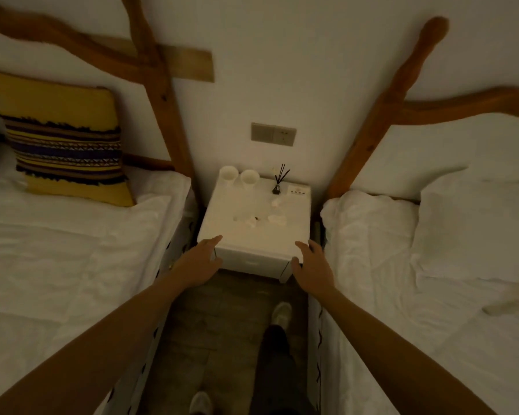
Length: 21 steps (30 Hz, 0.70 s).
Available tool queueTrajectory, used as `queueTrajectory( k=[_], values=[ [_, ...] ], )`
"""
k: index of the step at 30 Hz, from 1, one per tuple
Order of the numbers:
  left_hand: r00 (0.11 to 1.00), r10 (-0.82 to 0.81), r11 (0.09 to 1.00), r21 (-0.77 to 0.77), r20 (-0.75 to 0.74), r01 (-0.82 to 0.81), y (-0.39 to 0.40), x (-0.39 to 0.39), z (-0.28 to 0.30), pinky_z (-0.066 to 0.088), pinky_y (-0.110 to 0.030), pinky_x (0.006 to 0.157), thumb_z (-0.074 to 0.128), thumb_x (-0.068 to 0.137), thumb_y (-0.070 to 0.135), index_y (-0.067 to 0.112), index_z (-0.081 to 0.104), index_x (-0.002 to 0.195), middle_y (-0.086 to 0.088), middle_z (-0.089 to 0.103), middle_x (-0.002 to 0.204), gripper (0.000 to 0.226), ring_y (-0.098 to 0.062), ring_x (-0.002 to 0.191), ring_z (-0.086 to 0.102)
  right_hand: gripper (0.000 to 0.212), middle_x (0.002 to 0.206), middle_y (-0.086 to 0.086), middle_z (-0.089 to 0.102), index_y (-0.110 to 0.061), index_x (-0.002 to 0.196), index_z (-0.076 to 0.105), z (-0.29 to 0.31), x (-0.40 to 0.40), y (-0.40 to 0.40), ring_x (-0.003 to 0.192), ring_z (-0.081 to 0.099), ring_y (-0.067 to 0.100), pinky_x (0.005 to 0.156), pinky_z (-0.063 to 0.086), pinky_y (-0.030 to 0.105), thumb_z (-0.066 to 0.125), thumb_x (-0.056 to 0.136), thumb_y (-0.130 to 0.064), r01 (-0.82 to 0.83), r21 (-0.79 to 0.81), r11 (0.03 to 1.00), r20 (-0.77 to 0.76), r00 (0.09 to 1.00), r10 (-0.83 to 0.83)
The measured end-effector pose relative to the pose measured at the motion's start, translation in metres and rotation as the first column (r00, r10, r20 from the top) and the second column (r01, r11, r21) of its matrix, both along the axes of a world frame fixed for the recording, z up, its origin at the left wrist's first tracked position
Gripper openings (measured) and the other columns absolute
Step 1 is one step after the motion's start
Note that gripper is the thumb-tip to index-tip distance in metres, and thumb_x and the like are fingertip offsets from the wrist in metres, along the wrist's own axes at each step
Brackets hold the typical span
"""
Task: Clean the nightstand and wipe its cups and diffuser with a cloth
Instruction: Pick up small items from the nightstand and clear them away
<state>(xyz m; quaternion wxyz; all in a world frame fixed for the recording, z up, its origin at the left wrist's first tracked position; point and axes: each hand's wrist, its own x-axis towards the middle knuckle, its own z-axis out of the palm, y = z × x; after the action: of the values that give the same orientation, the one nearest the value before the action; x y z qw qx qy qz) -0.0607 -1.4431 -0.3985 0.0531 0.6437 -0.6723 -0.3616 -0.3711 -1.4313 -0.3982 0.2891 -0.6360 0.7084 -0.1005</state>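
At centre frame, the left hand (pixel 199 260) rests with fingers apart and empty at the white nightstand's (pixel 252 259) left front corner. Two cups (pixel 239 177) and a reed diffuser (pixel 277 187) stand along the tabletop's upper edge. The right hand (pixel 312 262), fingers spread and empty, is at the right front corner.

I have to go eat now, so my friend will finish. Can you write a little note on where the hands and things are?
Left hand: open, empty, at the front left corner of the nightstand.
Right hand: open, empty, at the front right corner.
Two cups stand at the back left of the top; the diffuser at the back right. Small bits of litter lie mid-top.
No cloth in view.
Done: nothing visible. Left: clear litter, wipe top, cups, diffuser.
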Motion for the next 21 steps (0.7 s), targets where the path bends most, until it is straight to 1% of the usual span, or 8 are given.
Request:
queueTrajectory(
  k=[2, 4, 8, 11, 13, 15, 18, 21],
  values=[
    [1.0, 0.028, 0.997, 0.074, -0.004, -0.028, -0.029, -0.011, -0.023, 0.041, -0.042, 0.109, 0.052, 0.098, 0.035, 0.032, 0.023, 0.155, -0.004, 0.036, 0.156, 0.064, -0.028, 0.13, 0.049, 0.052, 0.163, 0.008, 0.023, -0.021, 0.152, 0.038, -0.021, -0.01, -0.042, 0.142, 0.039, 0.029, 0.111, 0.039, 0.04, 0.048, 0.103, -0.034, -0.019, 0.025, 1.0, 0.034, 0.999, 0.018],
    [0.995, 0.102, 0.985, 0.137, -0.003, -0.101, -0.068, -0.025, -0.052, 0.041, -0.04, 0.106, 0.051, 0.099, 0.033, 0.029, 0.025, 0.155, -0.006, 0.042, 0.151, 0.061, -0.027, 0.127, 0.051, 0.053, 0.163, 0.008, 0.021, -0.02, 0.153, 0.035, -0.047, -0.022, -0.09, 0.142, 0.039, 0.029, 0.11, 0.04, 0.039, 0.049, 0.103, -0.033, -0.019, 0.074, 0.997, 0.045, 0.999, 0.016],
    [0.986, 0.168, 0.961, 0.223, -0.004, -0.163, -0.109, -0.055, -0.079, 0.038, -0.038, 0.109, 0.052, 0.101, 0.025, 0.019, 0.032, 0.152, -0.011, 0.04, 0.152, 0.056, -0.029, 0.131, 0.048, 0.055, 0.163, 0.006, 0.021, -0.018, 0.153, 0.034, -0.076, -0.035, -0.133, 0.137, 0.044, 0.028, 0.106, 0.042, 0.038, 0.049, 0.102, -0.032, -0.04, 0.175, 0.984, 0.039, 0.999, 0.034],
    [0.973, 0.231, 0.95, 0.22, -0.022, -0.221, -0.144, -0.083, -0.115, 0.043, -0.043, 0.105, 0.055, 0.099, 0.023, 0.017, 0.039, 0.147, -0.012, 0.047, 0.143, 0.051, -0.031, 0.12, 0.055, 0.052, 0.161, 0.004, 0.024, -0.019, 0.15, 0.038, -0.12, -0.043, -0.173, 0.134, 0.046, 0.026, 0.102, 0.044, 0.036, 0.05, 0.101, -0.03, -0.101, 0.221, 0.97, 0.028, 0.995, 0.097],
    [0.966, 0.257, 0.95, 0.188, -0.024, -0.248, -0.161, -0.098, -0.127, 0.045, -0.044, 0.102, 0.056, 0.097, 0.024, 0.018, 0.041, 0.145, -0.01, 0.048, 0.139, 0.05, -0.03, 0.115, 0.057, 0.05, 0.162, 0.005, 0.023, -0.017, 0.148, 0.04, -0.136, -0.043, -0.192, 0.137, 0.041, 0.027, 0.105, 0.043, 0.039, 0.052, 0.1, -0.029, -0.093, 0.221, 0.971, 0.005, 0.996, 0.094],
    [0.955, 0.297, 0.943, 0.157, -0.012, -0.292, -0.183, -0.109, -0.156, 0.047, -0.046, 0.099, 0.056, 0.096, 0.025, 0.019, 0.041, 0.143, -0.009, 0.047, 0.138, 0.05, -0.029, 0.112, 0.058, 0.05, 0.161, 0.006, 0.023, -0.016, 0.146, 0.041, -0.168, -0.04, -0.217, 0.141, 0.033, 0.03, 0.108, 0.041, 0.044, 0.054, 0.099, -0.026, -0.098, 0.197, 0.976, -0.02, 0.994, 0.104],
    [0.944, 0.331, 0.936, 0.125, -0.005, -0.328, -0.21, -0.122, -0.192, 0.049, -0.046, 0.096, 0.058, 0.094, 0.028, 0.02, 0.037, 0.146, -0.006, 0.04, 0.145, 0.057, -0.03, 0.117, 0.056, 0.053, 0.161, 0.003, 0.024, -0.018, 0.146, 0.04, -0.207, -0.029, -0.25, 0.141, 0.031, 0.029, 0.106, 0.043, 0.046, 0.057, 0.097, -0.026, -0.129, 0.165, 0.978, -0.047, 0.989, 0.139],
    [0.954, 0.295, 0.951, 0.082, 0.059, -0.299, -0.231, -0.127, -0.228, 0.051, -0.046, 0.093, 0.063, 0.09, 0.034, 0.026, 0.033, 0.148, 0.0, 0.034, 0.15, 0.066, -0.024, 0.129, 0.046, 0.058, 0.16, 0.001, 0.028, -0.022, 0.149, 0.038, -0.242, -0.017, -0.274, 0.141, 0.031, 0.026, 0.105, 0.045, 0.047, 0.06, 0.095, -0.028, -0.232, 0.133, 0.964, -0.025, 0.971, 0.237]
  ],
)
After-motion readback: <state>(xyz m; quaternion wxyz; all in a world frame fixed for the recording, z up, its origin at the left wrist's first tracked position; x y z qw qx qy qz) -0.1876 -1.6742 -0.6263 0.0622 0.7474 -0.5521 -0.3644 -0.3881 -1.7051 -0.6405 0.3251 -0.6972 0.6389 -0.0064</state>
